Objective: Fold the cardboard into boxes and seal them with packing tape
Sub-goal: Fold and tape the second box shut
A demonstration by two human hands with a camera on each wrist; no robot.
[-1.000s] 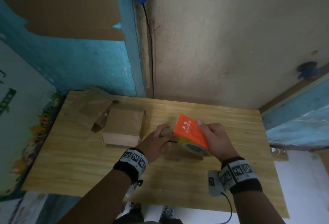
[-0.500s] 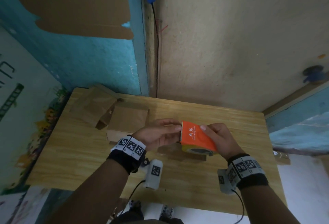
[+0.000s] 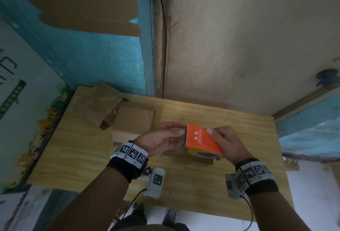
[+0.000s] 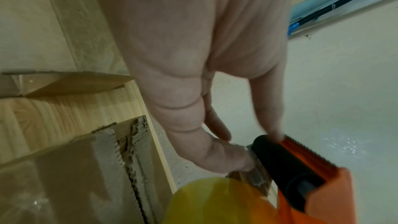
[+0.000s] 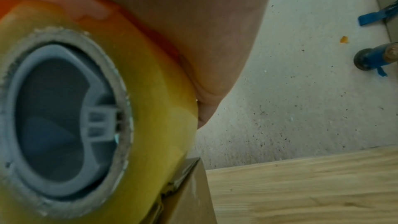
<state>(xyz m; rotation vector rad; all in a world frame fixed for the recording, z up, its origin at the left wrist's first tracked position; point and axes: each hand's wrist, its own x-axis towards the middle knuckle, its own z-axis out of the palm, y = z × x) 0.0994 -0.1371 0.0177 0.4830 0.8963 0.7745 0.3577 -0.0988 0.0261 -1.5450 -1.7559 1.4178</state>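
My right hand [image 3: 225,141] grips an orange tape dispenser [image 3: 201,139] from above, held a little over the table. A yellowish tape roll [image 5: 155,101] sits in it on a grey hub [image 5: 60,125]. My left hand [image 3: 181,132] reaches to the dispenser's toothed front edge. In the left wrist view its thumb [image 4: 226,156] and a finger pinch the tape end by the black roller [image 4: 277,161]. A small brown cardboard box [image 3: 193,161] lies under the dispenser, mostly hidden. A folded box [image 3: 134,120] stands further left.
Flat cardboard pieces [image 3: 99,105] lie at the far left corner of the wooden table [image 3: 239,184]. A wall with a black cable [image 3: 164,56] rises directly behind the table. A large cardboard sheet [image 3: 77,1] hangs on the blue wall at upper left.
My left hand lifted off the small box and came up to the dispenser's toothed edge. The right hand raised the dispenser slightly and tilted it flatter.
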